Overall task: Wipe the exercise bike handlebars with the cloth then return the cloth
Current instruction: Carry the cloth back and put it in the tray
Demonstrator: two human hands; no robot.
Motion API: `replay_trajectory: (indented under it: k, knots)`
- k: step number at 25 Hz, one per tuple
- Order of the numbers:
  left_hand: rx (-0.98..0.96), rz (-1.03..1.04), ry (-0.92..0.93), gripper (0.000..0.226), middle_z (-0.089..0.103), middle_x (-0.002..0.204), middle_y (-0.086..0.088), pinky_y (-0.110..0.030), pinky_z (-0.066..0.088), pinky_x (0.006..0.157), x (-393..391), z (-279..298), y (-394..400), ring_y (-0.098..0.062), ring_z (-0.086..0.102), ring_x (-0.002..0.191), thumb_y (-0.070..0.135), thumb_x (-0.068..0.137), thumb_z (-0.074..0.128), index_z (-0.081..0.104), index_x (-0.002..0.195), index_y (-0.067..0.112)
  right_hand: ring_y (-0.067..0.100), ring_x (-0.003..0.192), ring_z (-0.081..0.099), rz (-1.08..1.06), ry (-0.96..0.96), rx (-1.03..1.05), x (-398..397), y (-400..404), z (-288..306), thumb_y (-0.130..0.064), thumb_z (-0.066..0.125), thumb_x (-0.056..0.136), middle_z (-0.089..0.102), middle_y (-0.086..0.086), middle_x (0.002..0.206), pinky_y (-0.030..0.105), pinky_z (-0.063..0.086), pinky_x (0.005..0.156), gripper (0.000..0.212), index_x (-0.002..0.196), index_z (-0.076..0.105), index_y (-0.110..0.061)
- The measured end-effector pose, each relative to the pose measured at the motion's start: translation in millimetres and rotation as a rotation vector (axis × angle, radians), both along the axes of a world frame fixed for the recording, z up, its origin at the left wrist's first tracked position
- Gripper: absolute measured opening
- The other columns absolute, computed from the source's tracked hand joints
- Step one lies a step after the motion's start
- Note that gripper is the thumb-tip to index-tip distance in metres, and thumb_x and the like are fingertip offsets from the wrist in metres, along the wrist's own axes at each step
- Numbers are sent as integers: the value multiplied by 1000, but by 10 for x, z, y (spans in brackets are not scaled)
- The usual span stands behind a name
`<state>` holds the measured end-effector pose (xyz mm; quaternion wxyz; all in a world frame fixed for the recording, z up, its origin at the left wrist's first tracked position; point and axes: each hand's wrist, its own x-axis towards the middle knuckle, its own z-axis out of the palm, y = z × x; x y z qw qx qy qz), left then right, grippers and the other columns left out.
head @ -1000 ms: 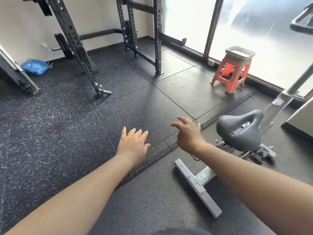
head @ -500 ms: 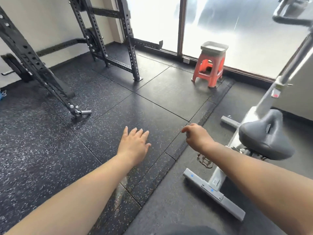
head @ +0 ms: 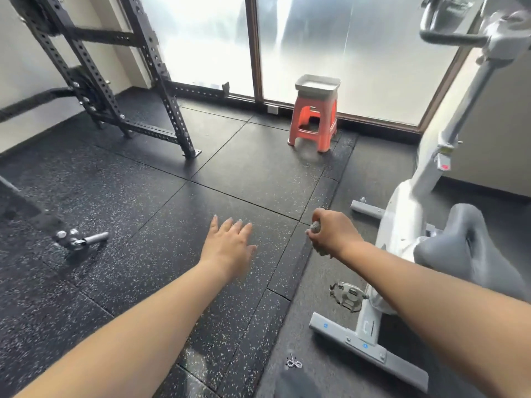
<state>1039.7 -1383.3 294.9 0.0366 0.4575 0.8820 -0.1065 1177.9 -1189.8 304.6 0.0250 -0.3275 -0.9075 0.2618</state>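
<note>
Head view: left hand spread empty; right hand curled, contents unclear.

Black rubber floor tiles flecked with white fill the frame, a black perforated rack stands upper left, an orange-red plastic stool carries a pale grey tray, and at right the white exercise bike has a grey saddle and seemingly grey handlebars.

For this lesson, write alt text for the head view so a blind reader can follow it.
Two bare arms reach over a speckled gym floor: left hand open, right hand loosely curled. An exercise bike stands right, an orange stool carrying a grey tray by the window.
</note>
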Motion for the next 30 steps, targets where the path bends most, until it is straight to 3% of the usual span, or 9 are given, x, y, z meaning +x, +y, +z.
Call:
replay_trajectory:
  k: [6, 10, 13, 16, 19, 25, 30]
  knots:
    - [14, 35, -56, 61, 18, 157, 0, -47, 6, 118, -940, 140, 770, -22, 13, 145, 49, 97, 24, 8, 150, 23, 28, 71, 62, -25, -20, 56, -865, 802, 130, -24, 60, 81, 67, 12, 88, 30, 48, 60, 14, 73, 54, -13]
    - [30, 52, -82, 60, 20, 157, 0, -48, 8, 117, -1416, 115, 1125, -22, 17, 144, 50, 97, 18, 12, 149, 21, 32, 90, 62, -32, -44, 79, -1338, 1197, 96, -29, 63, 81, 66, 15, 97, 31, 44, 71, 17, 83, 61, -13]
    - [14, 41, -105, 62, 21, 156, 0, -47, 8, 117, -1880, 67, 1471, -22, 17, 144, 52, 97, 13, 13, 149, 19, 32, 93, 61, -49, -40, 75, -1725, 1500, 9, -30, 63, 81, 66, 15, 100, 31, 42, 74, 21, 90, 63, -11]
    - [23, 37, -166, 62, 25, 155, -2, -44, 26, 112, -2378, 11, 1869, -25, 31, 138, 52, 97, 17, 13, 149, 20, 30, 88, 61, -104, -23, 64, -2130, 1815, -40, -30, 63, 81, 67, 13, 97, 28, 38, 68, 18, 86, 62, -12]
    - [22, 20, -235, 62, 40, 147, -4, -43, 43, 95, -2929, 20, 2339, -27, 47, 126, 52, 96, 22, 8, 149, 24, 31, 89, 61, -186, -1, 65, -2596, 2181, -29, -30, 62, 80, 66, 13, 96, 29, 41, 70, 16, 84, 61, -14]
    - [-16, -137, -182, 60, 51, 137, -7, -42, 42, 89, -3833, 95, 3267, -29, 52, 118, 50, 96, 25, 11, 149, 24, 31, 92, 60, -315, -1, 52, -3360, 2789, 114, -30, 62, 80, 64, 11, 97, 28, 38, 69, 17, 87, 61, -14]
    - [0, -239, -129, 61, 45, 143, -3, -49, 27, 109, -4211, 18, 3946, -28, 38, 132, 49, 95, 29, 16, 148, 22, 28, 90, 61, -387, 1, 7, -3689, 3316, 102, -31, 64, 81, 64, 9, 99, 30, 47, 74, 20, 93, 61, -15]
